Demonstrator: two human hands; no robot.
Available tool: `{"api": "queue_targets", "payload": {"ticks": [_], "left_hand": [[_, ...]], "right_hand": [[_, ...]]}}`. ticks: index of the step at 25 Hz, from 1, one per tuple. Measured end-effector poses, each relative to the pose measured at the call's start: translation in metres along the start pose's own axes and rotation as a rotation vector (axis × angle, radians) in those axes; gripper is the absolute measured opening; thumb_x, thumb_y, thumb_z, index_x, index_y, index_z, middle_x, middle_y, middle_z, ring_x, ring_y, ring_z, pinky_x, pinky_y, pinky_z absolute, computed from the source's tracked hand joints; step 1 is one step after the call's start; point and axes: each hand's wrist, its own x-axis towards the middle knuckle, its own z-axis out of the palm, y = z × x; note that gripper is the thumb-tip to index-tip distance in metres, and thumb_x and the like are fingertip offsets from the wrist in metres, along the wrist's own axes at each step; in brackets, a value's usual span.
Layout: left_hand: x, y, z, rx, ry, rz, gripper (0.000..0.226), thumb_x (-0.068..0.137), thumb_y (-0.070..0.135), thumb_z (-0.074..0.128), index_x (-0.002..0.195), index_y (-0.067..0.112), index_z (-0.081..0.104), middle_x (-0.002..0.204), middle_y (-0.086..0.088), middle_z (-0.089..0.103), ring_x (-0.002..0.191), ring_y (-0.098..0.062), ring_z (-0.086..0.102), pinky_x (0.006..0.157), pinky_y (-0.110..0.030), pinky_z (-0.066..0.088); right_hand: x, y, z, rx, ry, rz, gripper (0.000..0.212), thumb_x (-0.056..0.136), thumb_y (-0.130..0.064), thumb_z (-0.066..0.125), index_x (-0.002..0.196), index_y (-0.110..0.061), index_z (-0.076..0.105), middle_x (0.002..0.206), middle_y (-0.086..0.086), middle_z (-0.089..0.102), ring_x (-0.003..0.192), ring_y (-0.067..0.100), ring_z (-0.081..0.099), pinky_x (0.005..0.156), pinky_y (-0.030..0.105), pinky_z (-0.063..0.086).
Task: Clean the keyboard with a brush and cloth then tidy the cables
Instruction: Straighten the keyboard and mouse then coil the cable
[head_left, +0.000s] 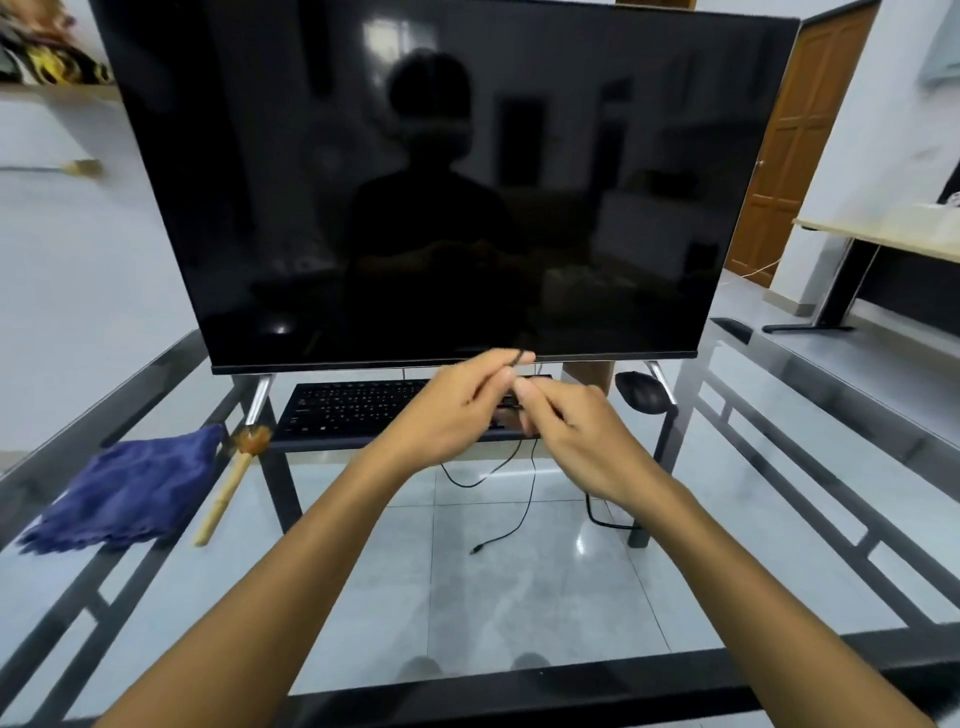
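A black keyboard (358, 405) lies on the glass table under the big dark monitor (447, 176). Both hands are raised over the keyboard's right end. My left hand (457, 410) pinches a thin black cable (524, 499) between thumb and forefinger, and my right hand (571, 431) grips the same cable close beside it. Below the hands the cable hangs in loops, its plug end (475, 549) loose over the glass. A blue cloth (124, 493) lies at the left, with a wooden-handled brush (234, 478) resting beside it.
A black mouse (644, 392) sits right of the keyboard near the monitor's right foot (662, 382). A thicker black cable (602, 514) curves below my right wrist. The glass table (519, 597) has a dark metal frame. A second desk (883, 239) stands at far right.
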Motion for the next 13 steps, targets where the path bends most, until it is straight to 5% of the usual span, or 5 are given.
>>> {"api": "queue_targets", "payload": {"ticks": [3, 7, 9, 11, 13], "left_hand": [[-0.007, -0.001, 0.002, -0.262, -0.104, -0.094, 0.032, 0.105, 0.015, 0.033, 0.108, 0.008, 0.064, 0.06, 0.003, 0.053, 0.05, -0.006, 0.046, 0.057, -0.022, 0.04], [-0.014, 0.009, -0.012, -1.208, -0.319, -0.266, 0.04, 0.099, 0.013, 0.034, 0.117, -0.002, 0.065, 0.048, 0.008, 0.036, 0.04, -0.003, 0.025, 0.047, -0.017, 0.028], [-0.013, 0.014, -0.018, -1.523, -0.262, -0.228, 0.042, 0.097, 0.018, 0.036, 0.123, -0.003, 0.062, 0.049, 0.008, 0.041, 0.037, -0.003, 0.026, 0.044, -0.015, 0.032], [-0.009, 0.014, -0.019, -1.523, -0.088, -0.195, 0.04, 0.099, 0.021, 0.037, 0.128, 0.002, 0.057, 0.057, 0.007, 0.054, 0.041, -0.004, 0.043, 0.049, -0.013, 0.043], [-0.005, 0.011, -0.016, -1.191, 0.096, -0.191, 0.038, 0.103, 0.023, 0.036, 0.134, 0.008, 0.052, 0.08, 0.007, 0.071, 0.064, -0.005, 0.066, 0.066, -0.014, 0.054]], "right_hand": [[0.013, 0.008, -0.008, 0.072, 0.096, 0.047, 0.04, 0.097, -0.033, 0.033, 0.072, -0.006, 0.049, 0.059, -0.008, 0.049, 0.059, 0.009, 0.046, 0.062, 0.03, 0.038], [0.017, 0.026, -0.001, 0.21, 0.158, 0.134, 0.038, 0.098, -0.035, 0.028, 0.068, -0.015, 0.041, 0.063, -0.007, 0.038, 0.06, 0.008, 0.036, 0.063, 0.028, 0.033], [0.014, 0.031, 0.01, 0.239, 0.11, 0.124, 0.038, 0.099, -0.033, 0.027, 0.069, -0.018, 0.045, 0.064, -0.006, 0.039, 0.06, 0.01, 0.037, 0.062, 0.028, 0.033], [0.009, 0.03, 0.025, 0.191, -0.011, 0.101, 0.039, 0.099, -0.032, 0.028, 0.077, -0.016, 0.056, 0.063, -0.01, 0.045, 0.06, 0.005, 0.042, 0.064, 0.026, 0.035], [0.002, 0.022, 0.035, 0.112, -0.133, 0.095, 0.041, 0.098, -0.037, 0.028, 0.087, -0.017, 0.062, 0.062, -0.012, 0.048, 0.061, 0.002, 0.046, 0.063, 0.024, 0.036]]}}
